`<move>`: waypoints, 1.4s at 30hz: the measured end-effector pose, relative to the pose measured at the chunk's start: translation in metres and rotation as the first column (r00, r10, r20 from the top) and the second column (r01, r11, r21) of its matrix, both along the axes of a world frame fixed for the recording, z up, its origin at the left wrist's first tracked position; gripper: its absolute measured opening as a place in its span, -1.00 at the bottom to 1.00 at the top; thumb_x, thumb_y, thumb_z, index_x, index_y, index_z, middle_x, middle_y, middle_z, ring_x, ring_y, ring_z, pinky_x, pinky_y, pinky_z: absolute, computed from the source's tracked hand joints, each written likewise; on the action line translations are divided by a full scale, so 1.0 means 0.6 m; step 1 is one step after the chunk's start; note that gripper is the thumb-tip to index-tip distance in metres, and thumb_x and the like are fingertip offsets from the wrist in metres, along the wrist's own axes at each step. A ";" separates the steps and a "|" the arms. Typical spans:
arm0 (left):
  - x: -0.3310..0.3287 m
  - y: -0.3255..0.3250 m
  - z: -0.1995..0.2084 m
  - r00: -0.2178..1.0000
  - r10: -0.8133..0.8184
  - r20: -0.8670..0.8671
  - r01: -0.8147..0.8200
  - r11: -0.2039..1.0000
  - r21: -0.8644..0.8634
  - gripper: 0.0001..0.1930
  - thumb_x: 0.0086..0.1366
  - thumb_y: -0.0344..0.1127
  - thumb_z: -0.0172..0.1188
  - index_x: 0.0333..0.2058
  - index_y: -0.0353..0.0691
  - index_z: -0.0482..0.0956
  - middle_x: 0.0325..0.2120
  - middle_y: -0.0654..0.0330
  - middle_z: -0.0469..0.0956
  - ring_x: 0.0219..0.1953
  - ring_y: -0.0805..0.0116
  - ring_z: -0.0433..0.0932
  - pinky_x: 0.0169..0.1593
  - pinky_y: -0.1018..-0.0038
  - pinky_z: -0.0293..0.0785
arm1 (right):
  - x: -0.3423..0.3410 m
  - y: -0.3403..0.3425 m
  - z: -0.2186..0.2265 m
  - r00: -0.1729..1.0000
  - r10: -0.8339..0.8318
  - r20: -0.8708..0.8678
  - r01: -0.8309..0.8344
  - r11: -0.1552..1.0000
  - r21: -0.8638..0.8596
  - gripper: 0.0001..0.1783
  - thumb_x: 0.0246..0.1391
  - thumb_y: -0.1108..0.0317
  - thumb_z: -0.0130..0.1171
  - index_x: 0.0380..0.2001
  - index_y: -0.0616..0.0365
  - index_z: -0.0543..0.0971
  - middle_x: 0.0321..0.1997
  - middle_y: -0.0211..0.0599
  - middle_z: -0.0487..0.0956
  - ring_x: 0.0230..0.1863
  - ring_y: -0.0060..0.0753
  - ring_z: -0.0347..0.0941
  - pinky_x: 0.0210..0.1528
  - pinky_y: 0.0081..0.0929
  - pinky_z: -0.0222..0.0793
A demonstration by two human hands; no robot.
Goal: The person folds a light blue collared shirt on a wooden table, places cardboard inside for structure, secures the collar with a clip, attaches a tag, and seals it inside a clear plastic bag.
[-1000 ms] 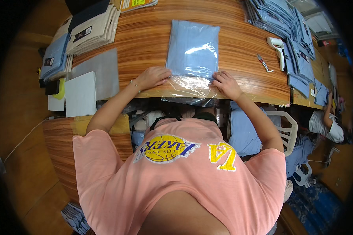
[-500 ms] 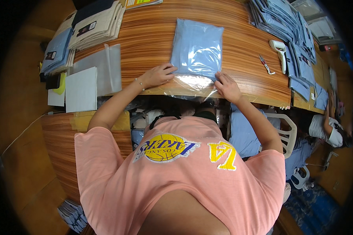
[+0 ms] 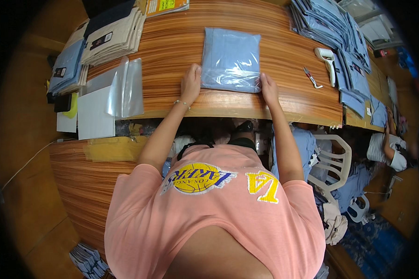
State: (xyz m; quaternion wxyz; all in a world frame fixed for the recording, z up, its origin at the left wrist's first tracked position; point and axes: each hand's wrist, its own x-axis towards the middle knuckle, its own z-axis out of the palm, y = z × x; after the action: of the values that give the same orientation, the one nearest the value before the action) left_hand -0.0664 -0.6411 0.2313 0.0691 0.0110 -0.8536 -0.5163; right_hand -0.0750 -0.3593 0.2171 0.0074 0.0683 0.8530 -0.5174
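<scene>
A folded blue garment in a clear plastic bag [image 3: 230, 53] lies on the wooden table in front of me. My left hand [image 3: 191, 84] is curled against its lower left edge. At the lower right corner, my right hand [image 3: 269, 89] grips the side with the thumb on top. Most of the fingers of both hands are hidden under or behind the palms. Glare crosses the near part of the bag, and no loose flap shows along its near edge.
Stacked beige garments [image 3: 114, 39] and clear plastic sleeves [image 3: 128, 90] are at left, beside a white board [image 3: 96, 111]. Rightward are small snips [image 3: 313, 78], a white lint roller [image 3: 328, 65] and bagged blue garments [image 3: 323, 23]. A white chair [image 3: 333, 160] stands below; another person [image 3: 388, 151] is far right.
Both hands have moved from the bag's near edge to its two sides. The clear flap that lay toward the table edge is no longer visible.
</scene>
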 end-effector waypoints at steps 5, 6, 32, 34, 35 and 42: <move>-0.008 0.003 0.007 0.999 0.026 0.025 -0.024 0.995 -0.093 -0.70 0.40 -0.15 -0.25 -0.39 -0.26 0.29 -0.54 -0.06 0.45 -0.50 -0.08 0.42 -0.40 0.19 0.29 | -0.018 -0.005 -0.005 0.998 -0.064 0.030 0.059 0.987 0.147 -0.47 0.18 -0.08 -0.19 -0.25 0.15 0.56 -0.31 -0.03 0.56 -0.22 -0.02 0.46 -0.14 -0.26 0.28; -0.011 0.003 0.006 0.999 0.025 0.024 -0.022 0.994 -0.103 -0.71 0.40 -0.16 -0.25 -0.38 -0.25 0.29 -0.54 -0.07 0.45 -0.49 -0.10 0.42 -0.40 0.18 0.29 | -0.022 -0.004 -0.009 0.996 -0.065 0.053 0.055 0.983 0.174 -0.46 0.18 -0.09 -0.20 -0.23 0.14 0.56 -0.29 -0.01 0.57 -0.19 0.01 0.46 -0.13 -0.24 0.28; -0.035 0.006 -0.004 0.996 -0.093 0.009 0.084 0.842 -0.533 -0.65 0.27 -0.38 -0.11 0.03 -0.07 0.40 -0.15 -0.04 0.48 -0.16 0.01 0.48 -0.14 0.22 0.42 | -0.029 -0.072 0.012 0.965 -0.207 -0.161 0.262 0.766 0.587 -0.78 0.05 0.22 0.05 -0.21 -0.06 0.48 -0.41 -0.12 0.56 -0.36 0.02 0.50 -0.35 -0.12 0.36; -0.034 0.017 0.003 0.994 -0.086 0.060 0.104 0.750 -0.653 -0.64 0.26 -0.35 -0.10 0.04 -0.05 0.41 -0.09 -0.01 0.45 -0.09 0.04 0.45 -0.06 0.18 0.38 | -0.020 -0.068 0.005 0.955 -0.153 -0.253 0.280 0.740 0.611 -0.80 0.05 0.22 0.05 -0.23 -0.07 0.51 -0.35 -0.14 0.54 -0.32 0.00 0.49 -0.37 -0.15 0.37; -0.034 0.019 0.004 0.995 -0.074 0.065 0.099 0.744 -0.661 -0.63 0.25 -0.33 -0.09 0.05 -0.02 0.40 -0.05 0.00 0.41 -0.03 0.03 0.40 0.00 0.10 0.31 | -0.019 -0.067 0.006 0.953 -0.151 -0.262 0.287 0.725 0.626 -0.79 0.05 0.21 0.05 -0.22 -0.10 0.52 -0.31 -0.17 0.53 -0.25 -0.02 0.47 -0.32 -0.12 0.36; -0.014 -0.005 -0.042 0.997 0.025 -0.080 -0.075 0.691 -0.719 -0.55 0.30 -0.11 -0.18 0.18 0.30 0.22 0.27 -0.03 -0.05 0.32 -0.03 -0.17 0.16 -0.35 -0.31 | -0.005 -0.066 0.003 0.957 -0.127 -0.261 0.281 0.632 0.722 -0.69 0.07 0.07 0.04 -0.08 -0.35 0.54 0.12 -0.17 0.34 0.23 -0.07 0.11 0.17 0.17 -0.09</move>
State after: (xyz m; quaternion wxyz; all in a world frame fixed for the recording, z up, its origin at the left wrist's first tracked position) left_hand -0.0745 -0.6440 0.2058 0.1089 -0.0102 -0.9844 -0.1380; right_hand -0.0781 -0.3987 0.2191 -0.1596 0.1132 0.9734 -0.1195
